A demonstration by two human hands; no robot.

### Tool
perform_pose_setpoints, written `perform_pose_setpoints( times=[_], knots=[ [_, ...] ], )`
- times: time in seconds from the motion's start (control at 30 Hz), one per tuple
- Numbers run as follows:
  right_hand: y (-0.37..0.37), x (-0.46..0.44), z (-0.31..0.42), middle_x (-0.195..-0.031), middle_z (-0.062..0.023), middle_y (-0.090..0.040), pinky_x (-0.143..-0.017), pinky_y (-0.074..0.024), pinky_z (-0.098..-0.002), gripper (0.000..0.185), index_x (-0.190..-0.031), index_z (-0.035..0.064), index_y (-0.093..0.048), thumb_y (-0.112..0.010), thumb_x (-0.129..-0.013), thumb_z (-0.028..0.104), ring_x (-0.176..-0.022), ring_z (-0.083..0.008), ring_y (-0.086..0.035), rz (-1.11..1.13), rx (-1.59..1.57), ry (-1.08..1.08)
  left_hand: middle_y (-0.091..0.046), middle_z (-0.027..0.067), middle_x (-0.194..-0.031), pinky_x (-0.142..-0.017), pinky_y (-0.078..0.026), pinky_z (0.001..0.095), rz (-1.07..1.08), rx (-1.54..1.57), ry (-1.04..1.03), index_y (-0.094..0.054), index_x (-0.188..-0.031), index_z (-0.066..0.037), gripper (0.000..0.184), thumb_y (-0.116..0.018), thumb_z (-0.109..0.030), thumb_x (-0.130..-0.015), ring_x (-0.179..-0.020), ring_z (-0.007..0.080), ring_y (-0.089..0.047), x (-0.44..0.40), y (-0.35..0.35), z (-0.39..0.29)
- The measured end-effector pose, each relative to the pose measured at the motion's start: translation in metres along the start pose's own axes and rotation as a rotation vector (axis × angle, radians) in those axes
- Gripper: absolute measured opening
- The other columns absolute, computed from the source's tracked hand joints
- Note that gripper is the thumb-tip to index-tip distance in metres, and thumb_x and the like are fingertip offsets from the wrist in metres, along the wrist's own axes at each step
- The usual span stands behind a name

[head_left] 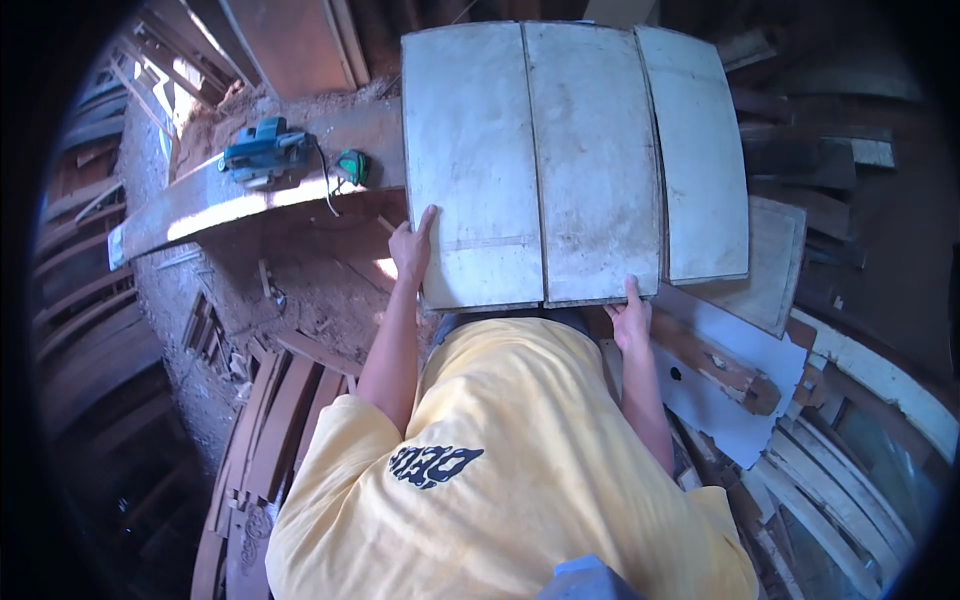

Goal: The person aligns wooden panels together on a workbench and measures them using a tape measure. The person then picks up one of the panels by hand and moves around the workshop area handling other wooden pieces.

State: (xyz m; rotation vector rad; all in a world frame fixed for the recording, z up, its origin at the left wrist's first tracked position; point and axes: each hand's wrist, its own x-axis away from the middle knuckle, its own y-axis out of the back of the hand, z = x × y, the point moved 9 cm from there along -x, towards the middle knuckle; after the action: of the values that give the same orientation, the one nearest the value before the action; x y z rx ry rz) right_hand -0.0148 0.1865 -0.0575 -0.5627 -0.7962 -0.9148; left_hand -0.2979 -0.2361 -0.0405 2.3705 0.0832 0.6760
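Observation:
Several pale, smudged flat boards lie in front of me: a left board (475,170), a middle board (597,165) and a right board (695,150), with narrow dark gaps between them. My left hand (408,250) grips the left board's outer edge, thumb on its top face and fingers hidden underneath. At the near edge of the middle board, my right hand (629,318) holds on with its thumb on top and its fingers below. The right board sits slightly apart, touched by neither hand.
A blue power planer (265,152) and a green tape measure (351,168) rest on the wooden bench (355,135) at left. Another pale panel (765,262) lies under the boards at right. Stacked wood strips (285,410) stand at lower left, more slats (825,490) at lower right.

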Motion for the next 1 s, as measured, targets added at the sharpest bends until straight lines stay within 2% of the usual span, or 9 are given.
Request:
perform_pose_setpoints(
  times=[0.3, 0.43, 0.47, 0.57, 0.6, 0.77, 0.83, 0.97, 1.0],
  knots=[
    [0.005, -0.007, -0.006, -0.121, -0.0077, -0.063, -0.099, -0.0417, -0.0462, 0.065, -0.137, 0.0148, -0.051, -0.075, -0.088, 0.049, -0.109, -0.0253, -0.059, 0.06, 0.097, -0.168, -0.072, 0.0264, -0.094, -0.088, -0.051, 0.047, 0.006, -0.078, 0.005, -0.074, -0.099, 0.005, 0.089, -0.06, -0.08, -0.077, -0.096, 0.0407, -0.069, -0.003, -0.002, 0.0],
    [0.034, -0.024, -0.004, -0.139, -0.0144, -0.052, -0.113, -0.0315, -0.0527, 0.09, -0.149, 0.0102, -0.038, -0.069, -0.084, 0.064, -0.129, -0.0329, -0.05, -0.098, 0.023, -0.098, -0.073, 0.0254, -0.1, -0.09, -0.052, 0.0469, 0.05, -0.055, 0.051, -0.074, -0.105, 0.003, 0.09, -0.058, -0.081, -0.077, -0.101, 0.0397, -0.069, -0.004, -0.003, 0.004],
    [0.045, -0.031, -0.001, -0.145, -0.0155, -0.047, -0.118, -0.0231, -0.0543, 0.1, -0.152, 0.008, -0.031, -0.066, -0.082, 0.07, -0.136, -0.035, -0.044, -0.167, 0.03, -0.076, -0.072, 0.0254, -0.101, -0.09, -0.052, 0.0468, 0.064, -0.063, 0.066, -0.074, -0.107, 0.002, 0.091, -0.058, -0.082, -0.077, -0.101, 0.0392, -0.069, -0.001, -0.002, 0.004],
    [0.045, -0.001, 0.039, -0.144, -0.0197, -0.046, -0.109, -0.0366, -0.0509, 0.093, -0.149, 0.0057, -0.035, -0.066, -0.086, 0.066, -0.126, -0.0376, -0.049, -0.26, 0.224, 0.019, -0.072, 0.0251, -0.104, -0.09, -0.052, 0.0465, 0.057, -0.072, 0.088, -0.074, -0.111, 0.001, 0.091, -0.058, -0.082, -0.077, -0.102, 0.0383, -0.069, 0.006, 0.003, -0.001],
    [0.052, -0.006, 0.047, -0.141, -0.0184, -0.048, -0.105, -0.042, -0.0435, 0.093, -0.147, 0.0012, -0.035, -0.067, -0.086, 0.063, -0.123, -0.0321, -0.052, -0.273, 0.216, 0.084, -0.072, 0.0248, -0.106, -0.09, -0.053, 0.0463, 0.051, -0.09, 0.094, -0.073, -0.112, 0.0, 0.091, -0.057, -0.083, -0.076, -0.103, 0.0379, -0.07, 0.009, 0.005, -0.003],
    [0.09, -0.025, 0.077, -0.134, -0.0176, -0.055, -0.098, -0.0477, -0.0391, 0.092, -0.142, -0.0072, -0.041, -0.067, -0.086, 0.062, -0.116, -0.0282, -0.057, -0.496, 0.212, 0.087, -0.071, 0.02, -0.102, -0.091, -0.051, 0.0471, -0.122, -0.16, 0.015, -0.072, -0.107, -0.002, 0.08, -0.059, -0.076, -0.081, -0.102, 0.0378, -0.066, 0.024, 0.02, -0.018],
    [0.093, -0.043, 0.077, -0.135, -0.0105, -0.055, -0.1, -0.0414, -0.049, 0.082, -0.141, 0.0048, -0.047, -0.063, -0.087, 0.064, -0.119, -0.0309, -0.053, -0.353, 0.217, -0.044, -0.07, 0.0185, -0.102, -0.092, -0.05, 0.0479, -0.26, -0.255, -0.017, -0.07, -0.104, -0.002, 0.072, -0.06, -0.071, -0.085, -0.102, 0.0376, -0.065, 0.03, 0.033, -0.028],
    [0.094, -0.032, 0.102, -0.153, -0.0199, -0.038, -0.11, -0.0375, -0.0498, 0.099, -0.154, -0.0004, -0.023, -0.07, -0.087, 0.055, -0.135, -0.0358, -0.042, -0.483, 0.262, 0.169, -0.063, 0.0228, -0.106, -0.092, -0.047, 0.0505, -0.469, -0.093, -0.04, -0.064, -0.105, -0.003, 0.048, -0.063, -0.049, -0.093, -0.106, 0.0411, -0.057, 0.034, 0.06, -0.009],
    [0.096, -0.025, 0.122, -0.154, -0.0219, -0.035, -0.111, -0.0367, -0.0495, 0.104, -0.155, -0.0025, -0.016, -0.072, -0.086, 0.052, -0.136, -0.0347, -0.041, -0.519, 0.495, 0.308, -0.063, 0.0225, -0.107, -0.092, -0.047, 0.0508, -0.56, -0.163, -0.048, -0.064, -0.106, -0.003, 0.048, -0.064, -0.049, -0.091, -0.105, 0.041, -0.057, 0.037, 0.077, -0.008]
  ],
)
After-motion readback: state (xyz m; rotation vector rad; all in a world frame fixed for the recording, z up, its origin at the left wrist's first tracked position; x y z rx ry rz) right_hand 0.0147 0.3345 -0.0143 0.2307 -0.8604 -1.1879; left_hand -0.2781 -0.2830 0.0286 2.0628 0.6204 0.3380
